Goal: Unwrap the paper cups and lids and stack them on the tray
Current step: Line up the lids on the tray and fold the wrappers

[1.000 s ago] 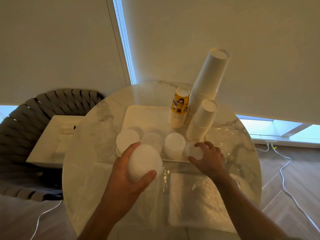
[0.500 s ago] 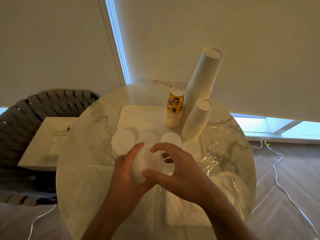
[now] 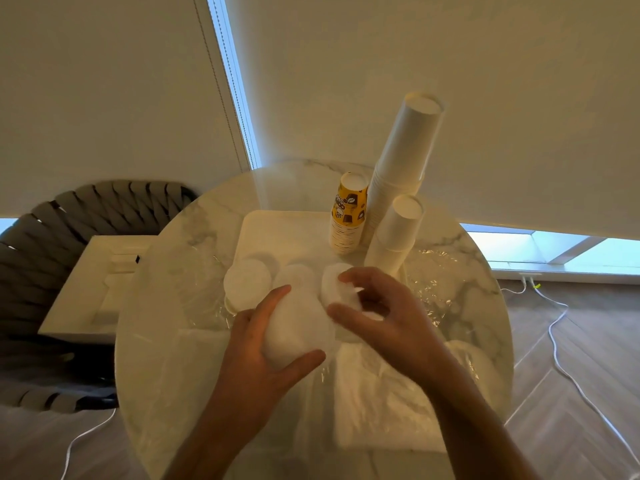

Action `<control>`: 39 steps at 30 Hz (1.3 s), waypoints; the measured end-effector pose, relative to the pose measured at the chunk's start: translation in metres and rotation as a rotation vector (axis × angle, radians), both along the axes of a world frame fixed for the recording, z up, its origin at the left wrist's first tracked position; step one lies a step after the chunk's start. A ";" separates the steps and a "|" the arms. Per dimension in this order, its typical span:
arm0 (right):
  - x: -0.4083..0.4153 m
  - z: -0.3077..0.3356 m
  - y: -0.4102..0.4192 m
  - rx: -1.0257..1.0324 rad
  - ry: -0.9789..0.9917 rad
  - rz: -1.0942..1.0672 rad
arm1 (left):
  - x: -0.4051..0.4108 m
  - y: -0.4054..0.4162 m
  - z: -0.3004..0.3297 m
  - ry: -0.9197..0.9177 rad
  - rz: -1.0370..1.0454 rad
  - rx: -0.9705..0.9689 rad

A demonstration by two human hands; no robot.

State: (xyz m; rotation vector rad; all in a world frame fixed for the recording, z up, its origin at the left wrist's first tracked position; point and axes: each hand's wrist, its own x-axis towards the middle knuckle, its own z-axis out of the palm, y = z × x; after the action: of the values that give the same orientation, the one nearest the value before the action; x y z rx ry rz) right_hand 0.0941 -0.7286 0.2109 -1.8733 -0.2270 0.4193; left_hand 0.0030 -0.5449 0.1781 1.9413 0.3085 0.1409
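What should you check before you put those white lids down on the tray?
1. Left hand grips the stack of lids: ok.
2. Right hand has a lid pinched: looks so, ok.
3. Wrapper fully off the held stack: cannot tell.
4. Bare space on the tray behind the lid piles: ok.
5. Tall white cups standing straight: not ok, they look tilted.
6. Yellow cups out of the hands' way: ok.

A round marble table stands before cream roller blinds, daylight in their gaps. A woven chair sits left; white cables cross herringbone flooring.
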 end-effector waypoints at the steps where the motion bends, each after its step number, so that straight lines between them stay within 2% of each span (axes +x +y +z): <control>1: 0.008 -0.005 -0.007 -0.054 -0.034 -0.064 | -0.001 0.002 0.000 0.001 0.008 0.013; 4: 0.033 -0.039 -0.030 -0.287 -0.153 -0.250 | -0.003 0.006 0.000 0.019 0.036 0.014; 6: 0.050 -0.070 -0.042 -0.414 -0.169 -0.298 | -0.004 0.006 0.000 0.016 0.049 -0.004; 10: 0.070 -0.117 -0.047 -0.642 -0.157 -0.172 | -0.005 0.005 0.000 -0.004 0.046 -0.018; 14: 0.077 -0.131 -0.040 -0.772 -0.154 -0.065 | -0.005 0.006 -0.001 0.006 0.046 0.002; 24: 0.084 -0.144 -0.042 -0.786 -0.111 0.007 | -0.004 0.007 -0.003 0.005 0.059 0.007; 30: 0.079 -0.124 -0.042 -0.883 -0.127 0.007 | -0.003 0.007 -0.001 0.010 0.056 0.012; 32: 0.071 -0.106 -0.037 -0.770 -0.203 -0.079 | -0.003 0.006 -0.002 0.014 0.055 0.015; 35: 0.047 -0.060 -0.017 -0.408 -0.225 -0.139 | -0.003 0.006 -0.004 0.014 0.039 0.035; 37: 0.026 -0.027 -0.002 -0.237 -0.161 -0.045 | -0.002 0.004 -0.004 0.011 0.021 0.047; 39: 0.008 -0.004 0.010 -0.174 -0.107 0.128 | 0.000 0.002 -0.004 -0.004 0.013 0.031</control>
State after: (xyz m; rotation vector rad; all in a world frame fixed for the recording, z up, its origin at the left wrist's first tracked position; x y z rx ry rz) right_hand 0.1025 -0.7186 0.2070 -2.0620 -0.3944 0.4381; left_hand 0.0030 -0.5431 0.1741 1.9693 0.3176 0.1585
